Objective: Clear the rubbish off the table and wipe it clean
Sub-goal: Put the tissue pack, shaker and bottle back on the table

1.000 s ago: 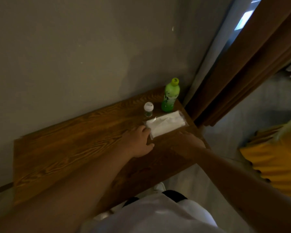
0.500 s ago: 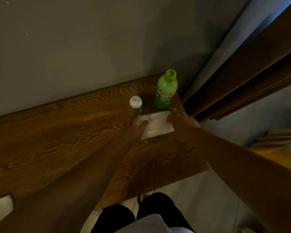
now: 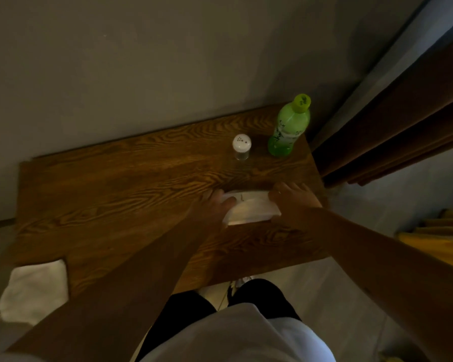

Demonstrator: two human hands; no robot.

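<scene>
A white tissue packet (image 3: 250,209) lies on the right half of the dark wooden table (image 3: 110,202). My left hand (image 3: 212,209) grips its left end and my right hand (image 3: 294,202) grips its right end. The packet looks slightly bowed between the two hands. A white cloth (image 3: 34,291) rests at the table's near left corner. Behind the packet stand a small clear shaker with a white perforated lid (image 3: 241,147) and a green plastic bottle with a yellow-green cap (image 3: 289,126).
The table stands against a grey wall. Brown curtains (image 3: 392,121) hang right of the bottle. Something yellow (image 3: 434,236) lies on the floor at the right. My legs and white shirt are at the table's near edge.
The packet has been drawn away from the bottle toward the near edge, with both hands closing on its ends. The view tilted down, bringing the white cloth into sight.
</scene>
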